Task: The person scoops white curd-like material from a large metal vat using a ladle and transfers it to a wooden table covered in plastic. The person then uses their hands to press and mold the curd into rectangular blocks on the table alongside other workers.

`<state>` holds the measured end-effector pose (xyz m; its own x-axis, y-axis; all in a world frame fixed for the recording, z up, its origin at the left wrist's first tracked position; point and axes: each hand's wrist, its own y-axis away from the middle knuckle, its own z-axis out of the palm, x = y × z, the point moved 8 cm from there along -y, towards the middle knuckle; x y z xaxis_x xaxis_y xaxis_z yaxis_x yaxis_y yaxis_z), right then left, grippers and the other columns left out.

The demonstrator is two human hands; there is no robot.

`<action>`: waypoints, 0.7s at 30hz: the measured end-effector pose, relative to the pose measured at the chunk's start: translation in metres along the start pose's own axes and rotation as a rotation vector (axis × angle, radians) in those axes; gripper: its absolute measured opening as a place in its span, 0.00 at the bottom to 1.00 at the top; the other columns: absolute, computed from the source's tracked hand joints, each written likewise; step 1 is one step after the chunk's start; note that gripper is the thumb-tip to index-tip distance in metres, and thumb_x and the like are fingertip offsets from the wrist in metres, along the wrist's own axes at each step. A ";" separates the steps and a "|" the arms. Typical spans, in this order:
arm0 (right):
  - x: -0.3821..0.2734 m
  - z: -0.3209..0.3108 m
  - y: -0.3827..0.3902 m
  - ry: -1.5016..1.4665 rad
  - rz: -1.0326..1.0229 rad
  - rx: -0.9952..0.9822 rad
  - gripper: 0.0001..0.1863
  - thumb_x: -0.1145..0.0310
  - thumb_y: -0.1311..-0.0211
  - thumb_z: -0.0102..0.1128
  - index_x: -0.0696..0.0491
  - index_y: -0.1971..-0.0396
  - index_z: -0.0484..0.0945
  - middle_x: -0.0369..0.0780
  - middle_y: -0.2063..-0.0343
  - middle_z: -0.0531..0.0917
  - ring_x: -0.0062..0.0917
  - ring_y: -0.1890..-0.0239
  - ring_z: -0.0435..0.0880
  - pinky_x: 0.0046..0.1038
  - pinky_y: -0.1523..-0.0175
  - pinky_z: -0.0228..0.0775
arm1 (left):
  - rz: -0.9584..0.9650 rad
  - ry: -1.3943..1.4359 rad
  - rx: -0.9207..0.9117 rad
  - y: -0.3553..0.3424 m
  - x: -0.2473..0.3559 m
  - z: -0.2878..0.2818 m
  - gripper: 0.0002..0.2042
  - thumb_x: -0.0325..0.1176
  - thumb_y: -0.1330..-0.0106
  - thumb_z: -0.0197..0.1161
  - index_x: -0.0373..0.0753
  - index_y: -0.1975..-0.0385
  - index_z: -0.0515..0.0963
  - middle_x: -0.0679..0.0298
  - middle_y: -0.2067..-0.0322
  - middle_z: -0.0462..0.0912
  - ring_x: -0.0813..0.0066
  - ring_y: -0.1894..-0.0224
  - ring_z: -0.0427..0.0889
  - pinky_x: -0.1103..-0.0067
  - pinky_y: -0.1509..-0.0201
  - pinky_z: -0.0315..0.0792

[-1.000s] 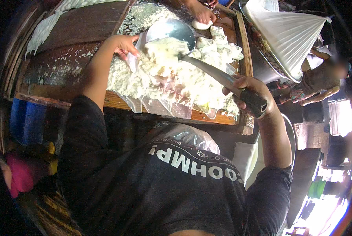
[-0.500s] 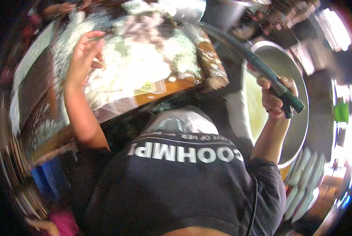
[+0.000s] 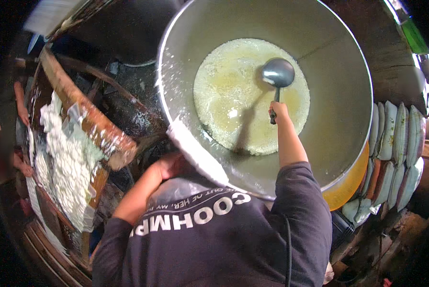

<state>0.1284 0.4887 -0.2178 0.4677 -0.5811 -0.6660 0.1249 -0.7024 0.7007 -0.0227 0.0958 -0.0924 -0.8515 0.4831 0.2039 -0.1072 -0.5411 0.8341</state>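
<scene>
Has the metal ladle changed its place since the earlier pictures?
Yes. One second ago the ladle was over the wooden table; now, in the right hand, it is away to the table's right, within the rim of the big metal pot.

Ladle (image 3: 284,76) dark grey; mixture (image 3: 224,110) pale yellow-white; pot (image 3: 339,100) silvery grey; shirt (image 3: 214,248) black, white-lettered.

Shadow obscures the left hand (image 3: 171,165) beside the pot (image 3: 336,119), whose far rim is cut off, and the right hand (image 3: 279,111) partly covers the ladle handle (image 3: 277,94)
</scene>
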 end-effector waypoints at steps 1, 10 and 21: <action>0.019 -0.005 -0.041 -0.076 0.076 0.048 0.05 0.75 0.59 0.50 0.60 0.84 0.67 0.38 0.88 0.68 0.24 0.89 0.68 0.23 0.84 0.60 | -0.043 0.010 -0.008 -0.012 -0.011 -0.003 0.21 0.44 0.44 0.50 0.38 0.54 0.63 0.57 0.59 0.72 0.65 0.60 0.73 0.69 0.56 0.68; 0.021 0.002 -0.188 0.587 -0.010 0.150 0.12 0.63 0.59 0.50 0.59 0.84 0.72 0.40 0.86 0.74 0.24 0.85 0.72 0.28 0.79 0.64 | -0.095 -0.065 0.387 -0.014 0.005 -0.017 0.18 0.38 0.41 0.48 0.35 0.55 0.65 0.59 0.56 0.69 0.69 0.55 0.68 0.75 0.51 0.63; 0.008 0.109 -0.120 -0.270 0.085 -0.355 0.05 0.74 0.61 0.54 0.58 0.87 0.68 0.39 0.91 0.70 0.22 0.90 0.69 0.21 0.86 0.61 | -0.083 0.165 0.373 -0.015 -0.012 -0.060 0.17 0.38 0.42 0.49 0.35 0.55 0.66 0.59 0.56 0.70 0.69 0.55 0.68 0.76 0.51 0.63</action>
<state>0.0217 0.5235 -0.3349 0.2504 -0.7501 -0.6121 0.4101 -0.4905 0.7689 -0.0416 0.0565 -0.1381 -0.9218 0.3815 0.0691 -0.0108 -0.2036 0.9790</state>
